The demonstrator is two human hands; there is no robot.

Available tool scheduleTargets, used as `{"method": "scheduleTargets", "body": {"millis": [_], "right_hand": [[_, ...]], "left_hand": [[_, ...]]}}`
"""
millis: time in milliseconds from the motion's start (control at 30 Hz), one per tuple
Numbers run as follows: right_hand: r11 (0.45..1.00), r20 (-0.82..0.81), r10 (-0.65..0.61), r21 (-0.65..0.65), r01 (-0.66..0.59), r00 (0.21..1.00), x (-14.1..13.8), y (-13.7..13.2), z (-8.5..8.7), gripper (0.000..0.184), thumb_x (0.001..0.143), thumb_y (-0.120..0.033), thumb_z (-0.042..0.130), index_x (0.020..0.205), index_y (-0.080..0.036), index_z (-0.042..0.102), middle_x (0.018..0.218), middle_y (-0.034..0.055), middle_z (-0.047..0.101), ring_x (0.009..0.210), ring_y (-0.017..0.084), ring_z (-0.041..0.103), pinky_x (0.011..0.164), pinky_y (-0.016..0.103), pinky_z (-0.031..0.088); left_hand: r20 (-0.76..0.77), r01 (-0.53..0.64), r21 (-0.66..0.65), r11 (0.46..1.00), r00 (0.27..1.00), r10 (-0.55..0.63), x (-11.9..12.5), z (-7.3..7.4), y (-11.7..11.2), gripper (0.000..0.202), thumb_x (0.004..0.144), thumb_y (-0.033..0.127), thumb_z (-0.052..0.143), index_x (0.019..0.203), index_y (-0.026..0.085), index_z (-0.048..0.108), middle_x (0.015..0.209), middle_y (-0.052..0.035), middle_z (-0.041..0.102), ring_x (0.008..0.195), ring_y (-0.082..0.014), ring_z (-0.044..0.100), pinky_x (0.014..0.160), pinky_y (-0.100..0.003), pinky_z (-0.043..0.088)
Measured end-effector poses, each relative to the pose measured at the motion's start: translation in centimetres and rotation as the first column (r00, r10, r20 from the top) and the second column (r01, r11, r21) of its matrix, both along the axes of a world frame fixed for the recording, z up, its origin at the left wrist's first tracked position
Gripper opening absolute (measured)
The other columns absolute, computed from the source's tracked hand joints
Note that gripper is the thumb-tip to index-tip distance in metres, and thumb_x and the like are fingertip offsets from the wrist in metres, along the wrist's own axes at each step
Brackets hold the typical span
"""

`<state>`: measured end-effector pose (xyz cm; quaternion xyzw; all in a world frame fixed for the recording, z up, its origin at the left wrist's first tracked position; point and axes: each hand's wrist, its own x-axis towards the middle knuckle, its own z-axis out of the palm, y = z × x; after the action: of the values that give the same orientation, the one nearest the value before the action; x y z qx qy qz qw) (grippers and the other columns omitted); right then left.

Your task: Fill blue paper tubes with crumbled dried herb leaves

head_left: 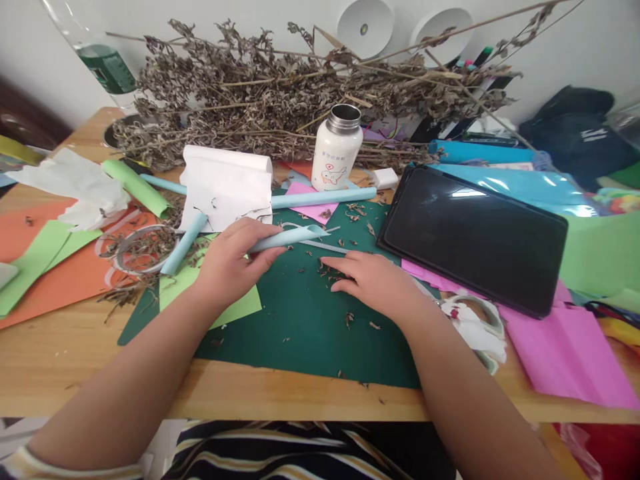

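Observation:
Between the thumb and fingers of my left hand (243, 257) is a rolled light-blue paper tube (295, 236), its open slanted end toward the right. My right hand (373, 280) rests low over the green cutting mat (310, 327), fingers stretched out among dry leaf crumbs (325, 270). Its fingertips lie close to a thin pale strip (323, 247); whether they touch it or pinch a crumb is too small to tell. A shorter blue paper tube (185, 245) lies left of my left hand. Behind the hands, a longer blue tube (330, 197) lies crosswise.
A white bottle without a lid (337, 150) stands at the back, before a heap of dried plants (240, 93). A black tablet (473, 233) lies right, above scissors (477, 320) and pink paper (570, 353). At left are a tape roll (145, 250), orange paper (60, 287) and crumpled tissue (83, 187).

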<state>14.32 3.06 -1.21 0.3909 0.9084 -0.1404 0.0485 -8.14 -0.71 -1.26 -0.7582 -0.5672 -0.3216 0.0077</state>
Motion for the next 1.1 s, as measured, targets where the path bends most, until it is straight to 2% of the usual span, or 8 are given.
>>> {"method": "scheduleTargets", "body": {"millis": [167, 300, 467, 533, 600, 800, 933, 1100], "right_hand": [[0.995, -0.019, 0.015, 0.099, -0.013, 1.0, -1.4, -0.1, -0.9, 0.027, 0.085, -0.031, 0.039, 0.108, -0.023, 0.053, 0.089, 0.004, 0.059, 0.08, 0.019, 0.055, 0.062, 0.027, 0.036], [0.996, -0.01, -0.034, 0.077, 0.034, 0.999, -1.4, -0.3, -0.7, 0.018, 0.083, -0.023, 0.039, 0.085, -0.019, 0.057, 0.081, 0.0033, 0.059, 0.074, 0.016, 0.054, 0.057, 0.024, 0.033], [0.989, 0.042, -0.028, -0.146, 0.034, 0.999, 0.4, -1.1, 1.3, 0.015, 0.077, -0.024, 0.046, 0.068, -0.021, 0.057, 0.069, -0.0019, 0.059, 0.059, 0.011, 0.052, 0.047, 0.021, 0.029], [0.97, 0.04, -0.03, -0.24, 0.039, 0.999, 1.2, -1.4, 2.2, 0.017, 0.078, -0.026, 0.044, 0.071, -0.024, 0.059, 0.071, -0.0025, 0.06, 0.06, 0.011, 0.053, 0.049, 0.021, 0.032], [0.968, 0.015, -0.05, -0.247, 0.052, 0.999, 2.0, -1.7, 2.8, 0.017, 0.079, -0.027, 0.043, 0.08, -0.027, 0.06, 0.08, -0.0027, 0.062, 0.065, 0.012, 0.055, 0.055, 0.023, 0.037], [0.993, 0.07, -0.102, -0.058, 0.106, 0.992, 2.7, -3.2, 2.2, 0.032, 0.072, -0.039, 0.054, 0.1, -0.024, 0.055, 0.1, 0.004, 0.057, 0.083, 0.022, 0.056, 0.063, 0.032, 0.045], [0.999, 0.04, -0.05, -0.017, 0.051, 0.998, 2.4, -4.1, 1.2, 0.045, 0.069, -0.043, 0.058, 0.108, -0.022, 0.05, 0.104, 0.0061, 0.053, 0.087, 0.023, 0.055, 0.069, 0.036, 0.046], [1.0, 0.011, 0.005, -0.023, -0.005, 1.0, 2.1, -4.2, 0.9, 0.018, 0.078, -0.024, 0.05, 0.095, -0.021, 0.055, 0.092, 0.0043, 0.056, 0.08, 0.018, 0.055, 0.068, 0.032, 0.044]], "left_hand": [[0.002, 0.024, -0.001, 1.0, 1.0, -0.024, 0.1, 0.1, -0.1, 0.023, 0.077, 0.031, 0.051, 0.09, 0.016, 0.061, 0.082, -0.0045, 0.063, 0.071, -0.0155, 0.057, 0.064, -0.024, 0.043], [-0.001, 0.02, -0.006, 1.0, 1.0, -0.02, 0.2, 0.3, -0.2, 0.024, 0.077, 0.033, 0.05, 0.09, 0.017, 0.062, 0.081, -0.0042, 0.064, 0.072, -0.0156, 0.057, 0.065, -0.024, 0.043], [-0.011, 0.025, -0.004, 1.0, 1.0, -0.025, 0.1, 0.2, -0.2, 0.024, 0.077, 0.033, 0.051, 0.09, 0.016, 0.061, 0.082, -0.0041, 0.063, 0.07, -0.0149, 0.057, 0.065, -0.024, 0.043], [-0.008, 0.041, 0.012, 0.999, 0.999, -0.041, 0.1, 0.3, -0.2, 0.023, 0.076, 0.033, 0.052, 0.09, 0.016, 0.061, 0.081, -0.0041, 0.063, 0.069, -0.0147, 0.057, 0.064, -0.024, 0.043], [0.0, 0.063, 0.024, 0.998, 0.998, -0.063, 0.0, 0.3, -0.2, 0.022, 0.076, 0.032, 0.052, 0.089, 0.016, 0.061, 0.079, -0.0041, 0.063, 0.067, -0.0144, 0.056, 0.063, -0.024, 0.043], [0.03, 0.078, -0.019, 0.997, 0.997, -0.077, 0.2, 0.3, -0.2, 0.021, 0.076, 0.032, 0.052, 0.089, 0.017, 0.06, 0.078, -0.004, 0.062, 0.068, -0.0147, 0.057, 0.062, -0.025, 0.044], [0.024, 0.087, -0.026, 0.996, 0.996, -0.086, 0.2, 0.2, -0.1, 0.02, 0.077, 0.03, 0.052, 0.09, 0.017, 0.059, 0.079, -0.0039, 0.062, 0.067, -0.0144, 0.057, 0.06, -0.024, 0.044], [0.021, 0.089, -0.017, 0.996, 0.996, -0.088, 0.3, 0.1, -0.1, 0.02, 0.076, 0.029, 0.052, 0.09, 0.017, 0.059, 0.08, -0.0037, 0.063, 0.067, -0.0141, 0.056, 0.06, -0.024, 0.044]]}}
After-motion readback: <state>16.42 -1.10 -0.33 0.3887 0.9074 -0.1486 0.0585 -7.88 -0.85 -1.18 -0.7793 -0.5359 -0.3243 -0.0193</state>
